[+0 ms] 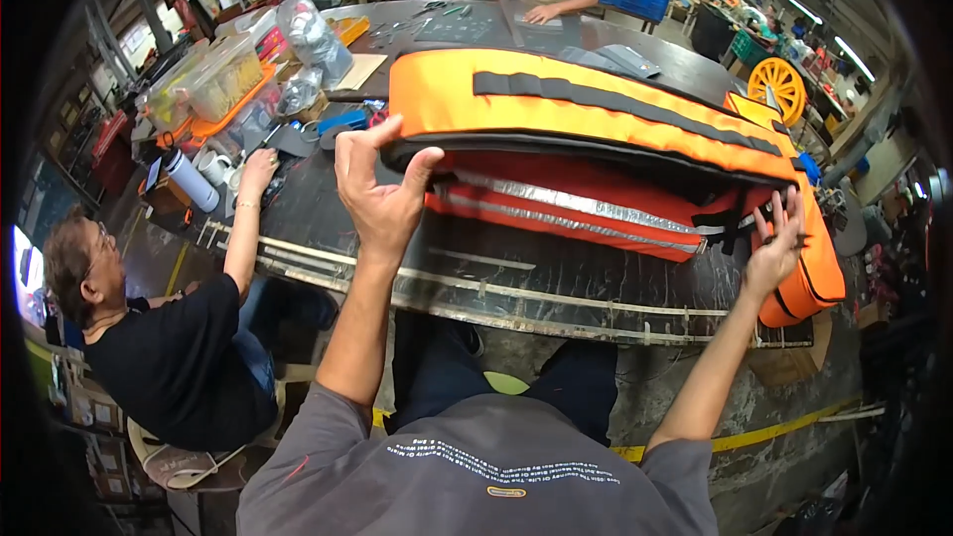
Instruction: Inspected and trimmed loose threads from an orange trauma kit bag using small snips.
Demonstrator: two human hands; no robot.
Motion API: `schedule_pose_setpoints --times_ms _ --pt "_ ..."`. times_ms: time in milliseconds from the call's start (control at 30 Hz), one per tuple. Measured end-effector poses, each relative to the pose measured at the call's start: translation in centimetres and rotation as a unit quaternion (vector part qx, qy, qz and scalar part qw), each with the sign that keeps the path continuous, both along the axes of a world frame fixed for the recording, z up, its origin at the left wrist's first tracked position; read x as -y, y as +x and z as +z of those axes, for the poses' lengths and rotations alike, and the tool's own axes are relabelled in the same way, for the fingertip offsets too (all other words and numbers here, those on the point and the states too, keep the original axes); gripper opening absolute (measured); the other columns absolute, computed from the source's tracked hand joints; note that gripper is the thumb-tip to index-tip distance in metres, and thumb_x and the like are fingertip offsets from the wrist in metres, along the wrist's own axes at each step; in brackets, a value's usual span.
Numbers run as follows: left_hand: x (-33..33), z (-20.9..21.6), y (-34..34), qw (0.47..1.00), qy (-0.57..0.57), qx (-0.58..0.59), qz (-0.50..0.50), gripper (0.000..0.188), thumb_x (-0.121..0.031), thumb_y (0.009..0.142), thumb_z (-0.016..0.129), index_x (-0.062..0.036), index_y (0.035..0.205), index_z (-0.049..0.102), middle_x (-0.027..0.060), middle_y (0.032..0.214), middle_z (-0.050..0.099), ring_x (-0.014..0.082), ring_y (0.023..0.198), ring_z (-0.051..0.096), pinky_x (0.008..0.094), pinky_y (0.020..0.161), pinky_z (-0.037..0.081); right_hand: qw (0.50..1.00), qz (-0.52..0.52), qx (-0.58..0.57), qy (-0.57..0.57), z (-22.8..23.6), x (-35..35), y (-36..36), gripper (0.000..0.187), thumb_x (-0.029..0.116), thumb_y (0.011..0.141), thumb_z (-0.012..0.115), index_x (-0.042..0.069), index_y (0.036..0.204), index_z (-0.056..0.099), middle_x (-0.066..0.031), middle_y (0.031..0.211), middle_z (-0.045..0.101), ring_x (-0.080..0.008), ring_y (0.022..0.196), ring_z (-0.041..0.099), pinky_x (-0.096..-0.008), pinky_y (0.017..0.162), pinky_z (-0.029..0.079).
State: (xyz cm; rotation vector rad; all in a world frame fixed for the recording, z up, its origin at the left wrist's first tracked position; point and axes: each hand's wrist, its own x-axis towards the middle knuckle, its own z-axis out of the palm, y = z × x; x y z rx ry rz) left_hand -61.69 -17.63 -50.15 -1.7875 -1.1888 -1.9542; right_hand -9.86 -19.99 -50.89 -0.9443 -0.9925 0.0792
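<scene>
Grey shirt (437, 486) below, orange bag (596, 129) beyond

I have the left hand (375, 194) half-curled at the bag's left corner, grip unclear; the right hand (777, 250), fingers spread, at its right end. Its long axis runs hand to hand, over the tabletop (556, 283).

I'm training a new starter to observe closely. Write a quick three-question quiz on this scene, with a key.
1. What colour is the strip along the outside of the orange bag? (a) white (b) black (c) green
2. Which of the wearer's hands is at the bag's left end?
3. True or false: the white bottle is nearer the seated person in black than the yellow wheel is.

Key: 1 (b); 2 the left hand; 3 true.
</scene>
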Motion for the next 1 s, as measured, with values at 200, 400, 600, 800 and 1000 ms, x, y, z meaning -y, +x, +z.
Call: schedule_pose_setpoints --times_ms 200,400,600,800,1000 --pt "1.2 4.7 3.9 0.993 0.014 -0.112 -0.026 0.015 -0.011 0.082 0.089 -0.0072 0.090 0.077 0.0084 0.088 0.065 0.0293 0.084 0.061 0.0414 0.077 0.050 0.981 0.024 0.191 0.014 6.6 -2.1 -12.5 0.032 0.018 0.119 0.053 0.002 0.141 0.070 -0.0017 0.113 0.073 -0.0076 0.085 0.060 -0.0244 0.076 0.051" --pt "-2.4 5.8 2.5 0.974 -0.133 -0.177 -0.039 0.011 -0.012 0.093 0.078 -0.0015 0.092 0.074 0.0146 0.086 0.071 0.0327 0.080 0.070 0.0416 0.074 0.055 0.847 0.017 0.530 -0.040 6.9 -5.5 -20.1 0.053 0.035 0.086 0.090 0.009 0.129 0.076 -0.0140 0.100 0.071 -0.0337 0.095 0.072 -0.0446 0.086 0.057" --pt "-4.2 5.6 3.2 0.939 -0.237 -0.248 -0.005 0.010 -0.020 0.093 0.078 -0.0110 0.096 0.080 0.0132 0.085 0.077 0.0343 0.085 0.076 0.0467 0.076 0.060 0.842 -0.027 0.538 0.035 1.7 -10.2 -22.1 0.026 0.020 0.080 0.086 0.012 0.102 0.075 -0.0067 0.089 0.066 -0.0292 0.086 0.068 -0.0428 0.081 0.051" --pt "-4.9 6.7 4.5 0.922 -0.180 -0.343 0.006 0.028 -0.022 0.093 0.078 -0.0298 0.120 0.084 0.0060 0.109 0.075 0.0316 0.091 0.078 0.0438 0.074 0.061 0.864 -0.037 0.481 0.141 0.2 -9.2 -21.8 0.029 0.010 0.080 0.082 0.014 0.109 0.080 -0.0057 0.085 0.066 -0.0282 0.083 0.069 -0.0461 0.087 0.052" --pt "-5.1 8.9 7.0 0.860 -0.066 -0.505 -0.029 0.012 -0.013 0.089 0.075 -0.0135 0.100 0.080 0.0073 0.105 0.073 0.0313 0.091 0.078 0.0423 0.075 0.063 0.872 0.006 0.481 0.093 1.9 -5.8 -21.8 0.026 0.003 0.078 0.079 0.006 0.104 0.079 -0.0113 0.081 0.060 -0.0332 0.079 0.064 -0.0446 0.079 0.052"
